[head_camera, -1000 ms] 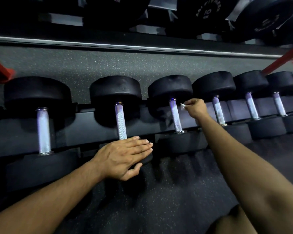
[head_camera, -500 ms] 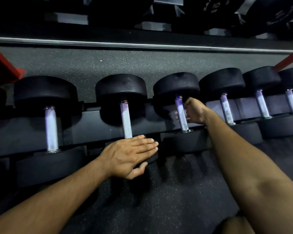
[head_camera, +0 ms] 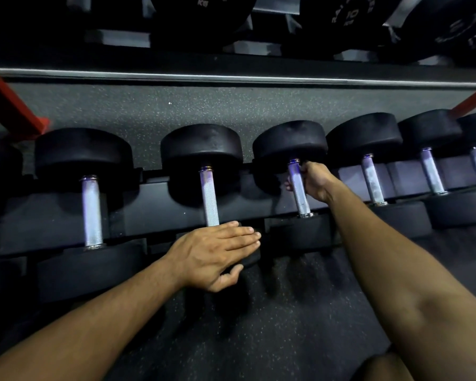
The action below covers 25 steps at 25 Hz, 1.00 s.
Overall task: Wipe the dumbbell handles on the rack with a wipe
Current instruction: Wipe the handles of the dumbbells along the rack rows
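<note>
On the low rack (head_camera: 138, 199), the third handle (head_camera: 299, 189) is being gripped by the curled right hand (head_camera: 315, 181), wipe unseen, and should be stroked end to end while the flat, closed-fingered left hand (head_camera: 212, 254) is being braced on a dumbbell head (head_camera: 252, 259).

1 view only, from a camera on the person's head, looking forward and steeply down. It sits close above a row of dumbbells (head_camera: 201, 160) on a rack (head_camera: 149, 213), with both forearms reaching in from the bottom edge. The wide lens bends the row into a curve. Speckled floor (head_camera: 286, 325) fills the bottom, and weight plates (head_camera: 349, 20) line the top edge.
</note>
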Available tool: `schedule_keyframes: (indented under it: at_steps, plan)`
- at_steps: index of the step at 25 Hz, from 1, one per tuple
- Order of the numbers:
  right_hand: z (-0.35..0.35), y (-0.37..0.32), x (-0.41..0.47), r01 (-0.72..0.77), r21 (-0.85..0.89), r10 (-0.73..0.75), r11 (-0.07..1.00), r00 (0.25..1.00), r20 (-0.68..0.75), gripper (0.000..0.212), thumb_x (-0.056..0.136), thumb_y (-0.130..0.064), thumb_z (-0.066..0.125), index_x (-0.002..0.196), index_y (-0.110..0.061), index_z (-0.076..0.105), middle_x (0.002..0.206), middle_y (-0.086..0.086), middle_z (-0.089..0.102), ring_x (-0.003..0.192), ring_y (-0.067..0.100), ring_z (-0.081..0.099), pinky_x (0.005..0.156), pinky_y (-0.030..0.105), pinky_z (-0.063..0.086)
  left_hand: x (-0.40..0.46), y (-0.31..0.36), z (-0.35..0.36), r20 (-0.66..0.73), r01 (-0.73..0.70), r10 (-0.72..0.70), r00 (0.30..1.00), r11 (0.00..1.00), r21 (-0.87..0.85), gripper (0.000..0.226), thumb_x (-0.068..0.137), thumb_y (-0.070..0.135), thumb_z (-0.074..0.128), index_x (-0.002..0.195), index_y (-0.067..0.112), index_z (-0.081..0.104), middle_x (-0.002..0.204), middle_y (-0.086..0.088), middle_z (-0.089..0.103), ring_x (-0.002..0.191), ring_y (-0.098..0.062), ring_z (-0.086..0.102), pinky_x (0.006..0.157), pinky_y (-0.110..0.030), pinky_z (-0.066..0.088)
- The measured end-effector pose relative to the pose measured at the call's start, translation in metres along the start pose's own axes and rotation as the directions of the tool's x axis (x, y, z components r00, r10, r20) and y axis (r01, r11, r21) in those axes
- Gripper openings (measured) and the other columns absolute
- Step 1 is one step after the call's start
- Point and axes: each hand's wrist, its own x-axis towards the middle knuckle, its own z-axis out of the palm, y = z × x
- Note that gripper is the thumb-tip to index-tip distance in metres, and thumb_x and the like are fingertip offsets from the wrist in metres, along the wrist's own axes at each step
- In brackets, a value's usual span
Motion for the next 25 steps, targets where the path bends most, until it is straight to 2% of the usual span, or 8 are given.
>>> schedule_keyframes:
  at_steps: [5,7,9,11,13,17,20,25]
  plan:
    - [-0.021,0.019,-0.007,-0.057,-0.460,0.039,0.886,0.998,-0.049,0.023,0.079,0.007,0.038,0.065,0.005,0.056,0.066,0.025,0.056,0.060,0.035,0.060,0.071,0.039,0.052,-0.001,0.001,-0.002,0.017,0.011,-0.011,1.000,1.000,0.001,0.049,0.091,0.031,0.056,0.134,0.011,0.064,0.141,-0.003,0.060,0.136,-0.017,0.051,0.117,-0.038,0.037]
    - [-0.023,0.017,-0.015,-0.045,-0.765,0.033,0.643,0.999,-0.031,0.021,0.076,0.006,0.048,0.075,0.009,0.068,0.080,0.028,0.064,0.070,0.034,0.065,0.059,0.025,0.046,-0.002,0.003,-0.005,0.030,0.040,-0.040,0.999,0.999,-0.011,0.047,0.091,0.029,0.055,0.133,0.010,0.064,0.141,-0.003,0.060,0.136,-0.018,0.051,0.117,-0.039,0.037]
    - [-0.016,0.012,-0.032,-0.016,-0.924,-0.062,0.383,0.997,-0.043,0.023,0.087,-0.002,0.054,0.104,0.004,0.069,0.107,0.023,0.067,0.099,0.033,0.065,0.071,0.028,0.045,-0.004,0.005,-0.007,0.033,0.082,-0.081,0.996,0.996,-0.032,0.046,0.092,0.024,0.053,0.134,0.009,0.063,0.142,-0.005,0.060,0.136,-0.019,0.052,0.117,-0.039,0.036]
    - [-0.010,0.012,-0.053,-0.034,-0.960,-0.208,0.278,0.974,-0.095,0.028,0.095,-0.010,0.050,0.116,0.005,0.060,0.120,0.028,0.061,0.113,0.038,0.059,0.084,0.035,0.045,-0.005,0.005,-0.006,0.016,0.118,-0.118,0.993,0.993,-0.029,0.047,0.094,0.022,0.050,0.137,0.007,0.061,0.144,-0.008,0.057,0.138,-0.020,0.050,0.119,-0.039,0.033]
    - [0.005,0.013,-0.077,0.020,-0.972,-0.389,0.236,0.918,-0.076,0.027,0.097,-0.015,0.047,0.113,0.003,0.059,0.114,0.031,0.062,0.108,0.043,0.059,0.086,0.042,0.047,-0.008,0.008,-0.009,0.022,0.184,-0.185,0.983,0.983,0.008,0.049,0.098,0.025,0.047,0.142,0.007,0.055,0.150,-0.008,0.051,0.143,-0.019,0.043,0.121,-0.039,0.031]
    - [0.065,0.033,-0.114,0.458,-0.848,-0.632,0.267,0.748,0.205,0.020,0.096,-0.016,0.051,0.104,-0.007,0.067,0.084,0.020,0.064,0.085,0.036,0.065,0.084,0.037,0.044,-0.034,0.009,-0.028,0.013,0.427,-0.431,0.902,0.896,0.121,0.058,0.104,0.038,0.038,0.154,0.009,0.037,0.163,-0.008,0.029,0.152,-0.019,0.023,0.124,-0.038,0.020]
    - [0.108,0.050,-0.118,0.640,-0.709,-0.670,0.295,0.668,0.324,0.015,0.092,-0.014,0.059,0.102,-0.013,0.071,0.077,0.005,0.066,0.073,0.023,0.062,0.069,0.029,0.043,-0.092,-0.006,-0.056,-0.085,0.631,-0.630,0.772,0.742,0.226,0.057,0.101,0.034,0.037,0.147,0.002,0.046,0.158,-0.014,0.037,0.147,-0.025,0.034,0.121,-0.038,0.019]
    - [0.146,0.059,-0.094,0.654,-0.747,-0.779,-0.120,0.405,0.479,0.018,0.086,-0.018,0.064,0.102,-0.020,0.070,0.088,-0.005,0.067,0.082,0.025,0.057,0.062,0.034,0.051,-0.147,-0.024,-0.064,-0.055,0.656,-0.689,0.723,0.660,0.366,0.053,0.102,0.032,0.035,0.141,0.002,0.055,0.152,-0.012,0.047,0.144,-0.022,0.040,0.121,-0.042,0.025]
